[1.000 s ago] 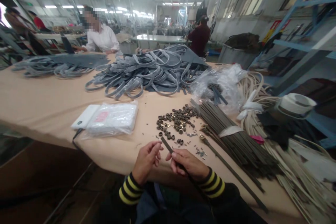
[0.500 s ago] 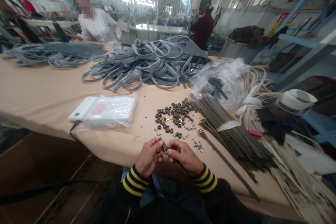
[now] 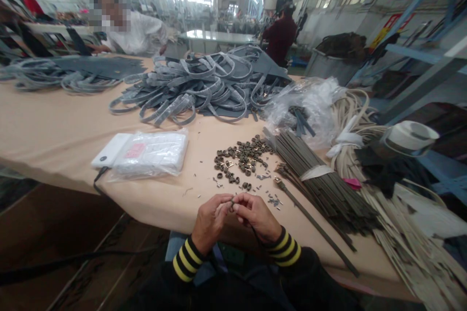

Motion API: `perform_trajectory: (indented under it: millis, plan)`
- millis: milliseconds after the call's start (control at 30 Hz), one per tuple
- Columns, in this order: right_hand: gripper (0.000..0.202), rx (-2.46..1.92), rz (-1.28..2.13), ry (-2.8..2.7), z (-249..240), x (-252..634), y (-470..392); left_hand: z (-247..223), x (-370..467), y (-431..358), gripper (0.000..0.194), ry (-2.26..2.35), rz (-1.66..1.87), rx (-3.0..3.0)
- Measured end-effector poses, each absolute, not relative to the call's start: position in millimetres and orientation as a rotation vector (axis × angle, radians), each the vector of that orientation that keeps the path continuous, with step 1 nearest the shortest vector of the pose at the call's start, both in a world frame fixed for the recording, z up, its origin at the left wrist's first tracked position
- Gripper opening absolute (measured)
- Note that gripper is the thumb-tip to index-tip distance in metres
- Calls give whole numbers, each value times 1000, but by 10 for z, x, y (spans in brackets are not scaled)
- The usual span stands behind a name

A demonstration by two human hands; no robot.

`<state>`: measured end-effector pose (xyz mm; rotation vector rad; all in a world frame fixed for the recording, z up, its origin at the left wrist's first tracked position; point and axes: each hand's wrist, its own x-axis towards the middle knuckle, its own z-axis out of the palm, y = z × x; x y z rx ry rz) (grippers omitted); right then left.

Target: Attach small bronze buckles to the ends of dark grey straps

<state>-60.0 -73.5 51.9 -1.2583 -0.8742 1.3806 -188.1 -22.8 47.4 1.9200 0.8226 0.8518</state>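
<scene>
Both hands meet at the table's front edge. My left hand point(image 3: 210, 218) is closed, its thumb and fingertips pinching the bent end of a dark olive strap point(image 3: 232, 206). My right hand point(image 3: 255, 214) grips the same strap from the other side, and a thin dark length trails below its palm. Fingertips cover most of the held part. Just beyond the hands lie small dark strap loops point(image 3: 241, 155), with some gold buckles among them. Tiny metal pieces point(image 3: 274, 199) are scattered near my right hand. A strap with a gold buckle point(image 3: 317, 226) lies to the right.
A bundle of olive straps point(image 3: 324, 180) and pale straps point(image 3: 404, 252) cover the right side. Grey looped handles point(image 3: 207, 87) are heaped at the back. A white device in plastic point(image 3: 146, 153) with a cable lies at left. A person in white point(image 3: 136, 34) works across the table.
My left hand has turned, its back now facing up more, and the strap end between the fingertips has gone from lying flat to bent. My right hand stays nearly in place.
</scene>
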Motion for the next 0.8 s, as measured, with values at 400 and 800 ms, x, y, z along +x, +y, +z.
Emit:
perform_trajectory:
  millis: [400, 800]
  plan:
    - [13, -1312, 1360, -946, 512, -575, -748, 533, -1858, -209, 18, 726, 705, 2180]
    - [18, -1267, 1410, -850, 592, -548, -781, 453, -1895, -57, 25, 919, 623, 1152]
